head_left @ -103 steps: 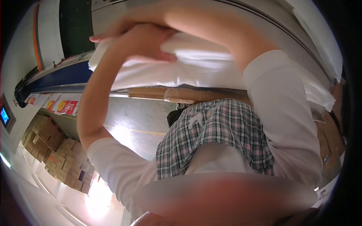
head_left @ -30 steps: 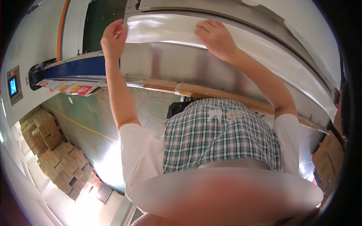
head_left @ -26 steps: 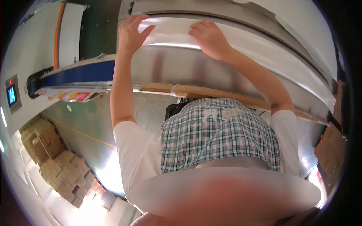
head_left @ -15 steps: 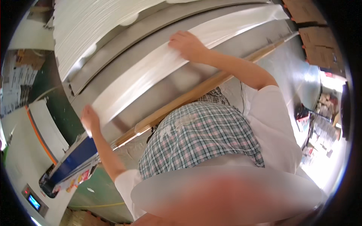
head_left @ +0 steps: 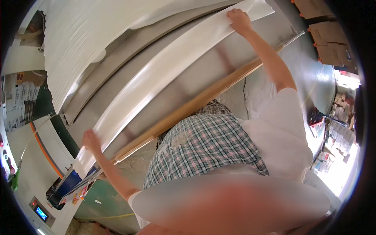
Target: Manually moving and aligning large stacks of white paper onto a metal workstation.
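A long, glossy white strip of film (head_left: 156, 72) stretches diagonally over the grey metal worktable (head_left: 188, 84), from lower left to upper right. Near the strip's left end, my left hand (head_left: 91, 141) is closed on its edge, somewhat blurred; a short tail of the strip hangs past it toward a blue box. My right hand (head_left: 239, 22) grips the strip close to its right end, fingers curled at the far edge. Between the hands the strip looks fairly smooth and taut.
A big pile of white film (head_left: 94, 35) lies beyond a raised metal bar (head_left: 145, 41). A wooden rail (head_left: 196, 103) edges the table in front of my checked apron (head_left: 207, 141). Lower left stands a machine with a small lit screen (head_left: 41, 212). Cardboard boxes (head_left: 333, 43) are stacked at far right.
My right hand has moved from the strip's middle out to its right end. My left hand has dropped slightly, and the strip's left end now reaches past it over the blue box.
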Action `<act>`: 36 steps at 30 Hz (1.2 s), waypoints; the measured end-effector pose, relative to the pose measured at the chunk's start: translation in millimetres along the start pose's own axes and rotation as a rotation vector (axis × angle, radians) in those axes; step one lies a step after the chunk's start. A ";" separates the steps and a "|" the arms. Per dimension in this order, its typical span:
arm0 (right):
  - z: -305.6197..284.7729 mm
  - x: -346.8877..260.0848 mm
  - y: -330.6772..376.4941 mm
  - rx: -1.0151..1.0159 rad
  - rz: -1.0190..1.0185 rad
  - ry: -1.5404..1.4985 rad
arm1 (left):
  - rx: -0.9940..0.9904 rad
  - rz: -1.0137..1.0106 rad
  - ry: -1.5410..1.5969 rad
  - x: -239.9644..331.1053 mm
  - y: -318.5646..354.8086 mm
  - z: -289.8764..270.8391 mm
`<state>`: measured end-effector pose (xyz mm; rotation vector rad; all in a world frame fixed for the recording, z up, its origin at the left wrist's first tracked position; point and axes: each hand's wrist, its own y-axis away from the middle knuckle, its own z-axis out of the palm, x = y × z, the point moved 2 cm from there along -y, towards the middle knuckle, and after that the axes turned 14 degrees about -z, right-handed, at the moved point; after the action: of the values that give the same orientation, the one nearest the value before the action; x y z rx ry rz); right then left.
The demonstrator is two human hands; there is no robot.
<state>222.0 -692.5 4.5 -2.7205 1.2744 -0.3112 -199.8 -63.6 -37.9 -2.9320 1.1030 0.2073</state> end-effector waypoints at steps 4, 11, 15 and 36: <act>5.3 87.6 -4.6 -0.142 0.051 0.133 | -0.129 -0.222 0.116 89.3 31.6 -21.4; 3.4 212.8 21.7 0.054 0.150 0.282 | -0.126 -0.341 0.039 125.1 37.2 -18.4; 31.2 263.8 49.7 0.113 0.345 0.282 | -0.139 -0.353 0.013 121.3 36.3 -16.2; 80.9 344.1 53.1 0.480 0.706 -0.539 | -0.086 -0.428 0.051 122.4 35.6 -4.9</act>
<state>416.3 -989.4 -38.4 -1.6598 1.6006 0.1660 -131.5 -170.9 -46.7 -3.1717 0.4561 0.1782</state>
